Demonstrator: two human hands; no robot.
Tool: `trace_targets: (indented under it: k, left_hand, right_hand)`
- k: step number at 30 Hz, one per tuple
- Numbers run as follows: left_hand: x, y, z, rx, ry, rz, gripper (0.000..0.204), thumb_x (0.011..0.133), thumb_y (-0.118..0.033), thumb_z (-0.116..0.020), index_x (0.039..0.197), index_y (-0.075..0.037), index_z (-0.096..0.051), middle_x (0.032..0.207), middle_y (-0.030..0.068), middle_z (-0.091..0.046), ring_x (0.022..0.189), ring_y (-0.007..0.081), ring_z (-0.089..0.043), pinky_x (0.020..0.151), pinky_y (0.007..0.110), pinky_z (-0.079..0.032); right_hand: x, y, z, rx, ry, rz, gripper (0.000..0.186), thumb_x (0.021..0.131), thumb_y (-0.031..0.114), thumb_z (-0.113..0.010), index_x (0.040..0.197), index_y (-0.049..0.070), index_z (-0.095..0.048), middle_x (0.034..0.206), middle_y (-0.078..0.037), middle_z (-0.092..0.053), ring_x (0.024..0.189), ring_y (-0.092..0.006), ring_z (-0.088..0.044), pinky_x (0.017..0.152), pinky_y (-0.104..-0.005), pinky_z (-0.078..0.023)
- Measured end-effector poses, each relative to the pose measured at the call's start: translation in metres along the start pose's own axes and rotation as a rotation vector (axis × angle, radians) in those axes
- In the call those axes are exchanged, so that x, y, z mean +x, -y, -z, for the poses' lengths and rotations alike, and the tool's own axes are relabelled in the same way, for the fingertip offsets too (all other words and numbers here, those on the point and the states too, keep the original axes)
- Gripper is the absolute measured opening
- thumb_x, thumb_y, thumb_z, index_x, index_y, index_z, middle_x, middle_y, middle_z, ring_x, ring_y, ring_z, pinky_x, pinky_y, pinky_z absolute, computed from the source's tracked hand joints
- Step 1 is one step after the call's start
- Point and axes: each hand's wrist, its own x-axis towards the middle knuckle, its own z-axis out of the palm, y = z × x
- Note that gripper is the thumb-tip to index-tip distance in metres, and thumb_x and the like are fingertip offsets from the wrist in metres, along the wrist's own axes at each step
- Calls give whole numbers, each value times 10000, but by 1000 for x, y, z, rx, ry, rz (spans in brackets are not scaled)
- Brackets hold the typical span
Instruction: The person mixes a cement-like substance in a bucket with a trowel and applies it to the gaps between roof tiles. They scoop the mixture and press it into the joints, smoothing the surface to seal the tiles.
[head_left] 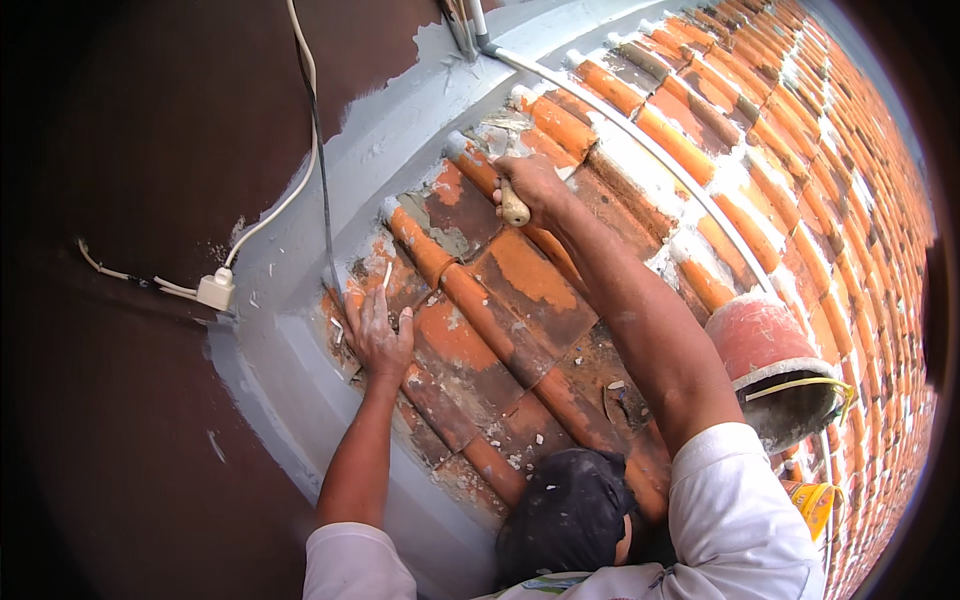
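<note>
My right hand [537, 187] is closed round the pale handle of a wooden-handled tool [515, 207], whose working end is mostly hidden by the hand. It is at the upper end of the orange roof tiles [525, 280], close to a grey-coated strip along the wall. Lower and to the left, my left hand [378, 335] lies on the tiles with its fingers spread, holding nothing. A thin white fragment [388, 273] shows by its fingertips. Grey mortar [452, 240] sticks to the tiles between my hands.
A red bucket [765, 350] lies tilted at right, with a yellow container [815, 503] below it. A white pipe [640, 140] crosses the roof. Cables run down the dark wall to a white socket [215, 290]. A speckled black cloth shape [567, 515] fills the lower middle.
</note>
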Motion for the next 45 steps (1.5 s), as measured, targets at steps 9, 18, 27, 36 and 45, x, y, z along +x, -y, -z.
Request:
trace_targets:
  k: [9,18,27,36,45]
  left_hand:
    - [0,1,3,-50,-21,-37,638,940,-346,-752,1475,-11,-658,1497,178,-657,1543,520,-384,1275,604,-300]
    - [-1,3,-1,-52,15,3,662,957,-382,-736,1510,-32,-638,1525,164,-644,1578,479,-356,1291,614,-257]
    - [3,2,-3,-3,27,-37,663,948,-348,-739,1505,-6,-630,1507,178,-653,1556,500,-374,1292,573,-290]
    - [0,6,-3,-5,1,-62,624,960,-297,-756,1480,24,-634,1446,209,-676,1526,532,-399,1290,575,-311]
    - [0,6,-3,-24,16,-61,631,965,-312,-745,1490,17,-620,1447,206,-667,1511,552,-397,1280,597,-306]
  right_hand:
    - [85,-100,-108,-964,-180,458,357,1001,234,-648,940,-118,-649,961,-324,-764,904,-440,-783,810,-479,-619]
    - [19,-106,-75,-486,209,296,349,1004,192,-621,909,-144,-637,838,-232,-716,664,-309,-768,590,-417,-598]
    - [-36,-41,-5,-470,-142,309,339,975,222,-583,998,-114,-612,829,-241,-708,579,-327,-705,622,-465,-579]
    - [18,-20,9,-638,-48,233,343,929,139,-597,851,-177,-708,807,-299,-745,684,-374,-779,666,-465,-600]
    - [17,-22,-17,-1300,152,425,367,923,202,-591,946,-112,-778,1010,-388,-734,1005,-510,-748,873,-504,-598]
